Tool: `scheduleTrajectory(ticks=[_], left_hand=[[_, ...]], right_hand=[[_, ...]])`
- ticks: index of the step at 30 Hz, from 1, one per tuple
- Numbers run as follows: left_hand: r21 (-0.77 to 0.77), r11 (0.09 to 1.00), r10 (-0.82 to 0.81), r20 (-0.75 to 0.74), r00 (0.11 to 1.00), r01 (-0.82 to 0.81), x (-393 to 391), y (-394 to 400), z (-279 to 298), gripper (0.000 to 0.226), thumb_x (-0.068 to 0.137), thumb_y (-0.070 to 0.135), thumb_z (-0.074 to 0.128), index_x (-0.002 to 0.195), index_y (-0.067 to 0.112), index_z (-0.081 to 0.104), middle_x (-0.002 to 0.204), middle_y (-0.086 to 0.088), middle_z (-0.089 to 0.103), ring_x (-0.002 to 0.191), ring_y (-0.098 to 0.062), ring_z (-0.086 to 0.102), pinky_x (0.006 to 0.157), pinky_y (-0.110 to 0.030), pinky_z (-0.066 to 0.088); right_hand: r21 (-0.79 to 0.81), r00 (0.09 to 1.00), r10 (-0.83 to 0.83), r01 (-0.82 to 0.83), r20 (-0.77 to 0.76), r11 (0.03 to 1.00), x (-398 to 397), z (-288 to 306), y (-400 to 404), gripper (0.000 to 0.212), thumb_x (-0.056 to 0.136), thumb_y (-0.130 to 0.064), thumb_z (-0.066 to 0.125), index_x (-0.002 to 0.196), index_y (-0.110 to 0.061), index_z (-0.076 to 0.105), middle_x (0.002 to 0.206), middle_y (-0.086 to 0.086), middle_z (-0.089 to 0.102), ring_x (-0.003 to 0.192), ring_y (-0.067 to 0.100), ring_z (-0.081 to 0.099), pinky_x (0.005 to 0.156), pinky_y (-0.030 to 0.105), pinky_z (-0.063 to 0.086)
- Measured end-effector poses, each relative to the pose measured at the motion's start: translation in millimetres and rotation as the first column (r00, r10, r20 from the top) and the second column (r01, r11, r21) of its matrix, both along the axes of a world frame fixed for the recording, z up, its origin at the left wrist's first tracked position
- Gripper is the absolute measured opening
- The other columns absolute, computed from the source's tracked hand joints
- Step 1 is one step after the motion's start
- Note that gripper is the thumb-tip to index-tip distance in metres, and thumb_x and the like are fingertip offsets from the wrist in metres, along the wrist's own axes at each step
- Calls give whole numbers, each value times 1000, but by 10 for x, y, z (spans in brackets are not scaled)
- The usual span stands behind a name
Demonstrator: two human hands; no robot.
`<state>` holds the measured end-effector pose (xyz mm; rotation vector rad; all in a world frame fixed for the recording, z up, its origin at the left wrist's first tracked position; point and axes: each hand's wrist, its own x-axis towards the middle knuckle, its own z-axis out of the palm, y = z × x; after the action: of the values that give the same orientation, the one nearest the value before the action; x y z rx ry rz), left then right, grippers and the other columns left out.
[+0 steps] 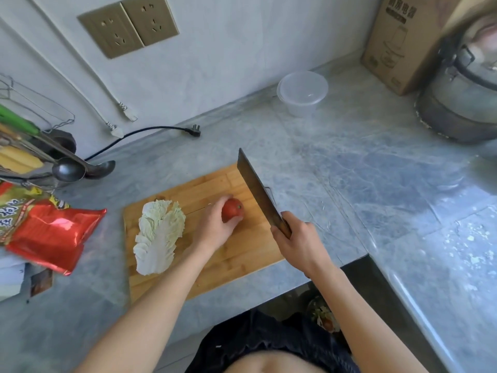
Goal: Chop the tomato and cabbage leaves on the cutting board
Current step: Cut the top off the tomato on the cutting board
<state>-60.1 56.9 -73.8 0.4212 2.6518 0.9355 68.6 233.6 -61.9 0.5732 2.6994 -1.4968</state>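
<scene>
A wooden cutting board point(236, 254) lies on the grey marble counter. A whole red tomato point(233, 209) sits near the board's middle, and my left hand point(215, 224) grips it from the left. A pale cabbage leaf point(158, 235) lies flat on the board's left part. My right hand point(298, 243) grips the wooden handle of a cleaver point(255, 189). Its blade is raised and tilted, just right of the tomato and apart from it.
A red snack bag point(51, 232) lies left of the board. Ladles and utensils point(70, 168) sit at the far left. A clear lidded plastic container point(302, 92), a black plug point(194, 130), a cardboard box point(403, 44) and a metal pot point(462, 98) stand at the back.
</scene>
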Motion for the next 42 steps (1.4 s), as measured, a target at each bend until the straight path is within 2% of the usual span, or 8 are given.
scheduleTrajectory(ticks=[2,5,10,16,20,24,30,42], left_hand=[[97,964,237,104,966,-247,61,50,12,57,79,42,79,127,24,54,115,8,60,102,-11,57,82,-19,43],[145,913,367,124,922,-382,62,54,20,52,73,43,84,115,26,59,104,10,64,95,-10,62,73,-15,43],[104,956,275,-4,961,-273,-37,-77,59,31,77,37,81,100,23,65,88,12,67,82,-6,63,67,-11,42],[118,991,62,40,997,-67,-132,-222,85,17,79,29,81,89,22,68,76,15,67,72,10,63,60,-5,44],[127,980,152,14,988,-152,-71,-227,2,12,82,34,75,92,30,69,76,15,68,74,6,63,60,-5,42],[170,964,215,-59,975,-203,31,-137,8,18,88,28,69,73,33,59,64,14,61,65,8,58,57,-6,38],[194,955,240,-56,969,-225,72,-110,-6,7,88,29,68,83,27,64,77,9,68,72,-5,61,59,-4,40],[231,950,235,-78,969,-211,85,-107,-77,12,85,23,75,96,23,71,87,13,72,83,-1,65,68,-5,45]], right_hand=[[1,997,14,-14,-70,1000,-11,24,-58,16,99,-21,59,108,-8,63,52,-9,36,46,14,40,47,22,31],[42,995,50,-47,-84,998,-71,91,-166,37,101,-33,56,134,-19,60,52,-10,37,49,11,42,50,30,37],[148,986,162,-154,-48,977,-168,211,-351,41,103,-50,43,137,-31,57,69,-4,57,61,20,55,52,37,46],[180,975,220,-218,10,959,-223,234,-444,46,103,-52,34,140,-33,52,75,0,62,67,23,59,57,41,51],[201,972,234,-234,20,951,-186,300,-495,55,98,-60,24,138,-35,53,74,0,61,63,22,57,54,43,50],[204,970,242,-239,13,949,-132,385,-516,49,101,-54,29,139,-34,54,63,0,55,52,20,50,49,45,47],[217,969,243,-245,35,945,-60,442,-534,42,104,-50,33,135,-33,56,63,1,55,53,20,50,51,42,47],[218,974,212,-223,74,950,-90,484,-507,34,106,-46,35,119,-29,62,60,-6,47,52,14,46,47,30,35]])
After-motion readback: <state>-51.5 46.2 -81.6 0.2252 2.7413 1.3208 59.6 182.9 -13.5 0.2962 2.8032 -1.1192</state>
